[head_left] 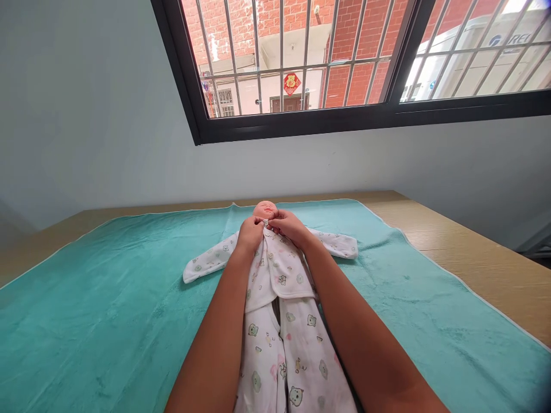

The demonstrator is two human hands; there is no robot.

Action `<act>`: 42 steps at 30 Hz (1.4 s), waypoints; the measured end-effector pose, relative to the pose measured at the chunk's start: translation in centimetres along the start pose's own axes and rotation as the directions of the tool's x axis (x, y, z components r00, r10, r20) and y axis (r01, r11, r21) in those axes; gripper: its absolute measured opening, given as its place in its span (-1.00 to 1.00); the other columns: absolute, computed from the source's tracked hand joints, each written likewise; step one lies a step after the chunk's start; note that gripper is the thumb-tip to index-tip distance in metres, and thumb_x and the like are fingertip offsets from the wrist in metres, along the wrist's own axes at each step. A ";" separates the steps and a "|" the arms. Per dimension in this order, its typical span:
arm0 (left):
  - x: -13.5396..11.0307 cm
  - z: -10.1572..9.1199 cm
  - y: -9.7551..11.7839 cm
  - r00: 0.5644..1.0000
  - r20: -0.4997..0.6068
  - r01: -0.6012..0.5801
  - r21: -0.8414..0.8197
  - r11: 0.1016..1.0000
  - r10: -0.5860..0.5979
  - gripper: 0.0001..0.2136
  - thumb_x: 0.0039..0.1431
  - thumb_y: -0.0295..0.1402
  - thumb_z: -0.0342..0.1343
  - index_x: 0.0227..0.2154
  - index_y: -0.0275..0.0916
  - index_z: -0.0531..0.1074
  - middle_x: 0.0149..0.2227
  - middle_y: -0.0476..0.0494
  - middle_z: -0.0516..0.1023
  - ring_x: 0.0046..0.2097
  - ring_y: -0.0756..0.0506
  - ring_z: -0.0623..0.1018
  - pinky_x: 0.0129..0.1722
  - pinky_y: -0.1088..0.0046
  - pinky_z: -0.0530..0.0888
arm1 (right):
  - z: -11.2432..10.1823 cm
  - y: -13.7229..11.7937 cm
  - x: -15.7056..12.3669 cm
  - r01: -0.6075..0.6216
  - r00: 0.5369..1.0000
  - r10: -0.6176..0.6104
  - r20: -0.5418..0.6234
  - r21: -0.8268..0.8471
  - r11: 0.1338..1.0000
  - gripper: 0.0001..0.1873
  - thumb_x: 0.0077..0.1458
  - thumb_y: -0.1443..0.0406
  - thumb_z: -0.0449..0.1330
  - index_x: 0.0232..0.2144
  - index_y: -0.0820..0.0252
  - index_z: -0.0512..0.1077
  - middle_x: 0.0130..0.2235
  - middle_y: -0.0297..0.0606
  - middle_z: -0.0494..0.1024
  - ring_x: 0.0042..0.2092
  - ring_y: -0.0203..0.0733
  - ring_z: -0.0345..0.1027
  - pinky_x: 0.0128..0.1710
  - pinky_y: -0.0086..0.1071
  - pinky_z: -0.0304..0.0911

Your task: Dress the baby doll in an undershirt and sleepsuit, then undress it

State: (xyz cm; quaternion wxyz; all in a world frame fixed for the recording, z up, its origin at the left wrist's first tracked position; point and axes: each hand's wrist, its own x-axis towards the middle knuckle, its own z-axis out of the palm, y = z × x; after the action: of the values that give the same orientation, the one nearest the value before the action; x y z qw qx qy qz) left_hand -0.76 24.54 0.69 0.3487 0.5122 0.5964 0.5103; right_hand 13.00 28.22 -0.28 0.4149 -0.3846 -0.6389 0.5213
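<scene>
Doll (264, 209) lies face up at the middle of the teal blanket (107, 298). Long axis runs near-far: head at the far end, legs toward the near edge and out of frame at the bottom. It's dressed in a white baby suit (282, 275) printed with small bears. The sleeves are spread flat to the left and right, and the lower front flap is open.

Left hand (249, 234) and right hand (289, 225) meet at the suit's neckline, just below the chin. Both are closed in a fingertip pinch on the fabric edges, around what looks like a small snap. Knuckles are nearly touching. Forearms run along either side of the torso.

The blanket covers most of the wooden tabletop (473, 252); bare wood shows along the right and far edges.

Barred window (301, 123) on the far wall. Outside:
- Red paper square (291, 83) with one gold character, too small to read.
- White unit (514, 39) at far right, with blue lettering partly cut by the bars; only "REI" is legible.

No writing visible on the suit.
</scene>
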 end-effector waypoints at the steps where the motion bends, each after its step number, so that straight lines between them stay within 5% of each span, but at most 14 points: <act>1: 0.0 0.0 0.0 1.000 -0.002 0.001 -0.014 1.000 -0.001 -0.87 0.01 -0.47 0.03 -0.46 -0.28 0.49 -0.39 -0.14 0.56 -0.28 -0.08 0.49 -0.23 0.40 0.39 | 0.0 0.0 0.0 -0.002 1.000 0.002 -0.001 -0.014 1.000 -0.90 -0.18 0.34 0.18 -0.48 0.19 0.35 -0.50 -0.35 0.40 -0.49 -0.36 0.15 -0.52 -0.49 0.06; 10: -0.4 0.4 0.4 0.996 -0.069 -0.055 -0.067 0.996 0.051 -0.85 0.01 -0.51 0.05 -0.32 -0.27 0.44 -0.26 -0.13 0.56 -0.25 -0.03 0.50 -0.19 0.43 0.40 | 0.6 -0.7 -0.4 -0.043 0.995 0.038 -0.096 -0.053 0.998 -0.87 -0.19 0.35 0.17 -0.47 0.19 0.32 -0.58 -0.42 0.32 -0.53 -0.39 0.11 -0.55 -0.49 -0.01; 16: -0.6 0.4 0.8 0.992 -0.054 -0.110 0.052 0.993 0.113 -0.81 0.10 -0.23 0.12 -0.32 -0.25 0.45 -0.22 -0.16 0.58 -0.20 -0.09 0.53 -0.19 0.41 0.40 | 0.6 -0.8 -0.5 -0.018 0.997 0.019 -0.071 0.017 1.000 -0.91 -0.17 0.34 0.18 -0.51 0.21 0.33 -0.56 -0.41 0.31 -0.52 -0.39 0.11 -0.53 -0.49 0.02; 24: -0.5 0.2 0.5 0.990 -0.116 -0.069 0.114 0.991 0.082 -0.88 0.06 -0.45 0.11 -0.30 -0.27 0.42 -0.24 -0.14 0.56 -0.22 -0.03 0.52 -0.19 0.47 0.41 | 0.4 -0.3 -0.4 -0.004 0.998 0.005 -0.057 0.012 1.000 -0.90 -0.15 0.33 0.15 -0.46 0.21 0.34 -0.51 -0.37 0.37 -0.49 -0.38 0.15 -0.50 -0.49 0.05; 33: 0.7 0.1 -1.1 0.983 -0.136 -0.070 0.327 0.942 0.121 -0.82 0.02 -0.53 0.05 -0.29 -0.24 0.44 -0.12 -0.20 0.52 -0.10 -0.10 0.48 -0.09 0.40 0.35 | 1.2 -0.4 0.3 0.033 0.971 -0.103 -0.214 -0.308 0.951 -0.86 -0.19 0.36 0.19 -0.48 0.16 0.30 -0.36 -0.37 0.43 -0.33 -0.28 0.24 -0.38 -0.45 0.11; 39: 0.7 -0.7 -2.3 0.984 -0.083 -0.096 0.500 0.861 0.158 -0.75 0.22 -0.37 -0.12 -0.30 -0.12 0.49 -0.08 -0.19 0.55 0.04 -0.20 0.44 0.06 0.20 0.23 | 1.4 1.4 0.8 0.146 0.894 -0.323 -0.310 -0.482 0.864 -0.92 0.05 0.34 0.05 -0.44 0.15 0.34 -0.24 -0.27 0.39 -0.23 -0.25 0.25 -0.18 -0.41 0.16; 42: -0.4 -2.7 -3.7 0.982 -0.025 -0.138 0.586 0.799 0.188 -0.69 0.28 -0.25 -0.19 -0.30 -0.13 0.48 -0.09 -0.22 0.56 0.01 -0.22 0.45 0.08 0.18 0.20 | 0.1 3.1 -0.6 0.133 0.916 -0.330 -0.227 -0.604 0.786 -0.78 0.20 0.28 -0.06 -0.35 0.15 0.37 -0.21 -0.24 0.44 -0.16 -0.20 0.27 -0.12 -0.38 0.13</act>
State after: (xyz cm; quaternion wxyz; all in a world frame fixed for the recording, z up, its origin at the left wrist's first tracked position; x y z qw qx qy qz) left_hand -4.19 23.67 -2.32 0.1057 0.6223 0.6911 0.3521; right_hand 13.33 28.16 -3.40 0.4385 -0.4887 -0.7329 0.1780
